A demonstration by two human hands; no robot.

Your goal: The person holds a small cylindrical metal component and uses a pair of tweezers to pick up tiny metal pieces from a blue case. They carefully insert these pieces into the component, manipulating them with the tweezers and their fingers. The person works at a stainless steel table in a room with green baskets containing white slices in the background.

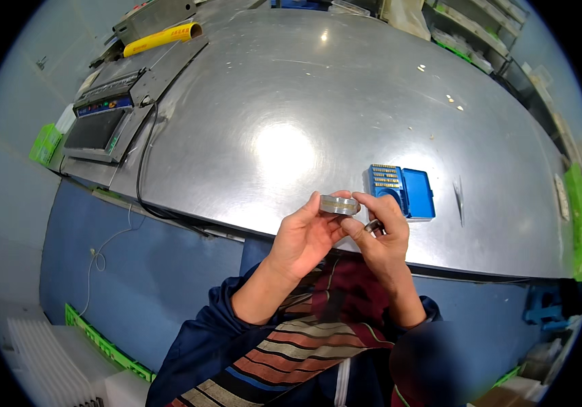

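My left hand [306, 237] holds a small round metal disc [339, 204] by its edge, just above the near rim of the steel table [284, 129]. My right hand [382, 227] touches the disc's right side with its fingertips and also grips a small dark metal part [373, 227] lower in the fingers. Right behind my hands lies an open blue plastic case [401, 190] with rows of small yellowish pieces in its left half.
A pair of tweezers [458, 200] lies right of the case. A grey machine with a black cable [143, 169] and a yellow roll [162, 37] sit at the table's far left. Shelves line the right side. Green crates stand on the floor.
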